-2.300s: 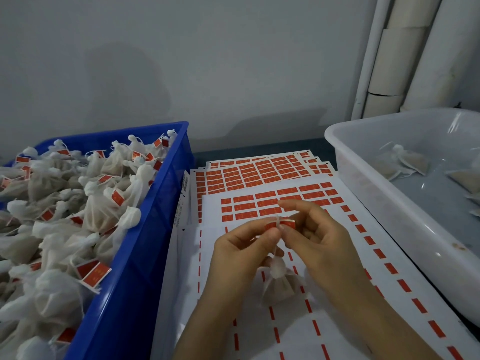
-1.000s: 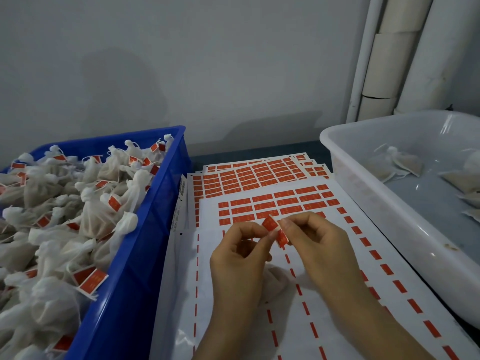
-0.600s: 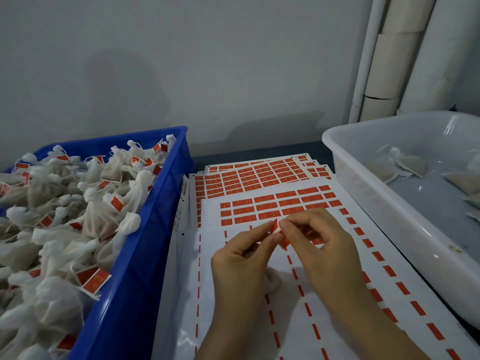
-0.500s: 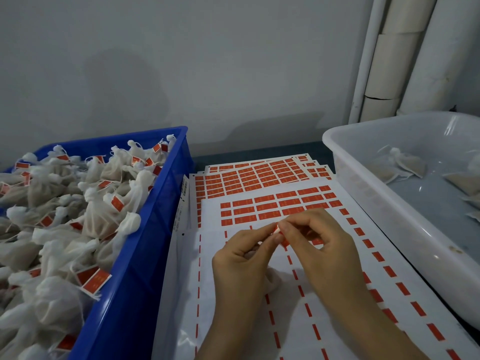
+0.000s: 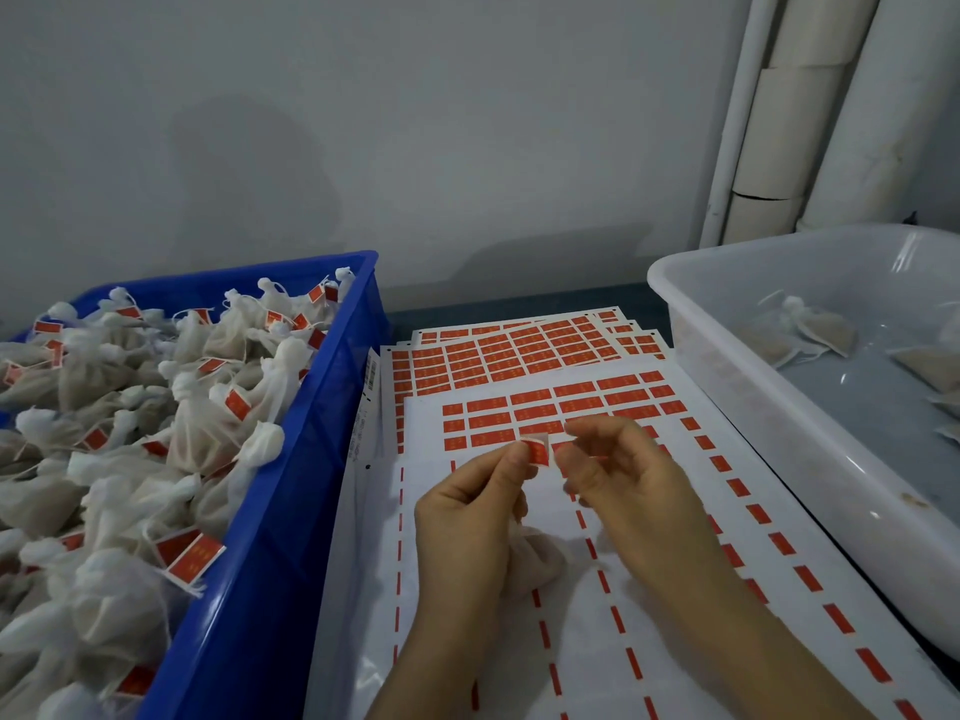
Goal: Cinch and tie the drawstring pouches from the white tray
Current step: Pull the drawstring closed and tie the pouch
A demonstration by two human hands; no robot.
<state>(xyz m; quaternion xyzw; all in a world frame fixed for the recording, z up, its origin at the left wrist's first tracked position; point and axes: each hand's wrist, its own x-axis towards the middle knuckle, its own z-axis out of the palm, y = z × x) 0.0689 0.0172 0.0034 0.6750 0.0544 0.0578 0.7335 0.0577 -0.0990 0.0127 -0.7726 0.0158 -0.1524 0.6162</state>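
A small white drawstring pouch (image 5: 537,561) lies on the label sheets, partly hidden under my left hand (image 5: 467,517). That hand pinches a folded red label (image 5: 538,452) between thumb and forefinger, above the pouch. My right hand (image 5: 628,480) is just to the right of the label, a small gap away, with loosely curled, slightly blurred fingers that hold nothing. The white tray (image 5: 727,376) at the right holds a few flat, untied pouches (image 5: 810,330).
A blue bin (image 5: 311,459) at the left is heaped with tied pouches carrying red labels. Stacked sheets of red labels (image 5: 519,356) cover the table between bin and tray. White pipes (image 5: 789,122) stand against the grey wall at the back right.
Both hands were pressing the red label together around the string. The right hand has now let go and drawn slightly right, while the left hand keeps the label.
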